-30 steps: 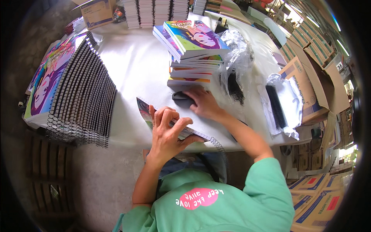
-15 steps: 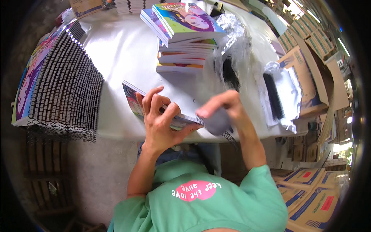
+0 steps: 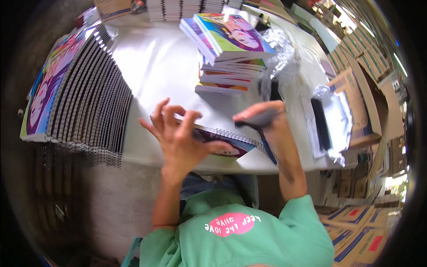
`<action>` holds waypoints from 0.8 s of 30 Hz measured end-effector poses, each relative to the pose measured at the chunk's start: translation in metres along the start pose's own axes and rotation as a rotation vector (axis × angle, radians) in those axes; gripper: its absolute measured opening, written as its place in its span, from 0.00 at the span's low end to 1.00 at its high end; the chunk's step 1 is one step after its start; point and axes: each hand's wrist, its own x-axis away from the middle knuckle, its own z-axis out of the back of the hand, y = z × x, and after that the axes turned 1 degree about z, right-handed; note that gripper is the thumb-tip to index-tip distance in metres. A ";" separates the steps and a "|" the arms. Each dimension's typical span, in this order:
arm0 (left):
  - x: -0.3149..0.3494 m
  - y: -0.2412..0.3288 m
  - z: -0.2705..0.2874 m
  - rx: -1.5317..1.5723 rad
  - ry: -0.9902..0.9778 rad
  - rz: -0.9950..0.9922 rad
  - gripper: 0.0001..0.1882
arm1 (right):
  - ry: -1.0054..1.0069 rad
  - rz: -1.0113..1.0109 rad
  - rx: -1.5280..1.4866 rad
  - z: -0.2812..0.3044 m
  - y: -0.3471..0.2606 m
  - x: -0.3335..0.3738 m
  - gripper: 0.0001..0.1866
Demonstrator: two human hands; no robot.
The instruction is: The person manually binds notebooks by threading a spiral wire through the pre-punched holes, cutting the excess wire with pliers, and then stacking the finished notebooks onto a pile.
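Note:
A notebook with a colourful cartoon cover (image 3: pixel 224 150) lies at the table's near edge, partly hidden by my left hand. A wire coil (image 3: pixel 233 135) runs along its far edge, its end sticking out past the right corner. My left hand (image 3: pixel 178 135) is over the notebook's left part, fingers spread and thumb across the cover; it grips nothing. Just beyond the coil's right end, my right hand (image 3: pixel 276 119) is closed around a dark grey hand tool (image 3: pixel 259 119). A slim dark-blue part of the tool points down beside the coil; blur hides its exact kind.
Coil-bound notebooks (image 3: pixel 86 98) form a tall stack on the left. Unbound books (image 3: pixel 231 62) are piled at the far middle. Right of them lie crumpled clear plastic (image 3: pixel 282 51) and a bag of black coils (image 3: pixel 321 122), beside an open carton (image 3: pixel 351 102).
My left hand's fingers have spread, and the notebook now lies flatter, showing more cover. The right hand with the tool has shifted slightly right, and the whole view has shifted.

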 end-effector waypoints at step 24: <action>0.003 -0.031 -0.008 0.357 0.107 0.146 0.47 | -0.193 0.141 -0.042 -0.042 0.008 -0.041 0.13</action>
